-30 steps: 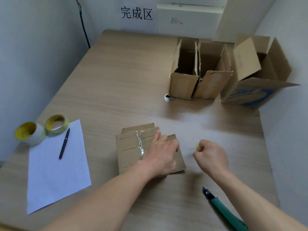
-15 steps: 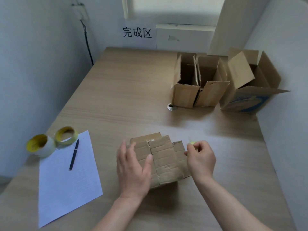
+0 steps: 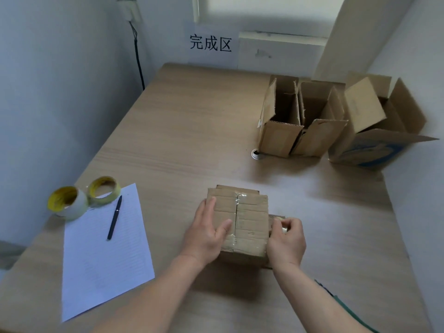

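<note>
A small cardboard box [image 3: 249, 212] stands on the wooden table [image 3: 182, 131] in front of me, its two top flaps meeting at a seam with bits of clear tape. My left hand [image 3: 209, 230] lies flat on the left flap, fingers straight, thumb near the seam. My right hand [image 3: 286, 239] is at the box's right side, fingers curled around a small pale roll of tape [image 3: 282, 227] that is mostly hidden.
Two tape rolls [image 3: 67, 203] [image 3: 104, 191] sit at the left by a white sheet [image 3: 101, 255] with a black pen [image 3: 114, 217]. Three open cardboard boxes [image 3: 280, 121] [image 3: 319, 121] [image 3: 382, 123] stand at the back right. A green-handled cutter [image 3: 346, 306] lies under my right forearm.
The flattened cardboard has been raised into a standing box with closed top flaps. My left hand moved onto the left flap; my right hand came in against the box's right side.
</note>
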`<state>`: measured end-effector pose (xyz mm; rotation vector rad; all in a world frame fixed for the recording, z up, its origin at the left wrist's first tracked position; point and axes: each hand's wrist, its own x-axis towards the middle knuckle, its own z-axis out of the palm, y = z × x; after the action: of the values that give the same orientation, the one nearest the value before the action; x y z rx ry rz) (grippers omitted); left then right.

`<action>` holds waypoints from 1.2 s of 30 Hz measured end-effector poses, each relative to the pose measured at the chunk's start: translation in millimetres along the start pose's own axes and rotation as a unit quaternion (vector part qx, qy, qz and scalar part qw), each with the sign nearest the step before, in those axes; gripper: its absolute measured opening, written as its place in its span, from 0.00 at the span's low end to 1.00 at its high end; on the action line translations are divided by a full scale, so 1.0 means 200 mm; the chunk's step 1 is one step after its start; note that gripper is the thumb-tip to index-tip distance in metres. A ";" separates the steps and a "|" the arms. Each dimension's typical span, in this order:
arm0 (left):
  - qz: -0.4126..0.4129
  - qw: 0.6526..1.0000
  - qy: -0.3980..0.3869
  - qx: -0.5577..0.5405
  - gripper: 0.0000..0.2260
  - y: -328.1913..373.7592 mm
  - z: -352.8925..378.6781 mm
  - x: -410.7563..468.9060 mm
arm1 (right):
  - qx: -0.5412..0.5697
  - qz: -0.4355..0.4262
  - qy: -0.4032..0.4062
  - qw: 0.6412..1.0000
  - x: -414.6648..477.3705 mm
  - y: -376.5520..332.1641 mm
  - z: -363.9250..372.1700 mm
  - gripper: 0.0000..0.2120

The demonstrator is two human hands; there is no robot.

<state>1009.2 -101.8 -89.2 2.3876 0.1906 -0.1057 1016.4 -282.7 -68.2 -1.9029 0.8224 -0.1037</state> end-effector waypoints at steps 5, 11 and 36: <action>0.047 0.962 -0.077 0.258 0.38 0.13 -0.26 0.26 | 0.079 -0.004 -0.006 0.997 0.10 0.04 -0.23 0.09; -0.074 0.941 -0.108 0.312 0.61 0.58 -0.02 0.19 | 0.095 -0.030 -0.033 0.994 0.15 0.06 -0.37 0.11; 0.233 0.882 -0.292 0.287 0.35 0.36 -0.16 0.20 | 0.031 -0.069 -0.329 0.941 0.01 -0.09 -0.47 0.08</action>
<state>1060.6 -128.7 -22.5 2.7665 -0.8020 -0.7270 987.3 -352.5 -8.8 -1.7658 0.2261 0.4015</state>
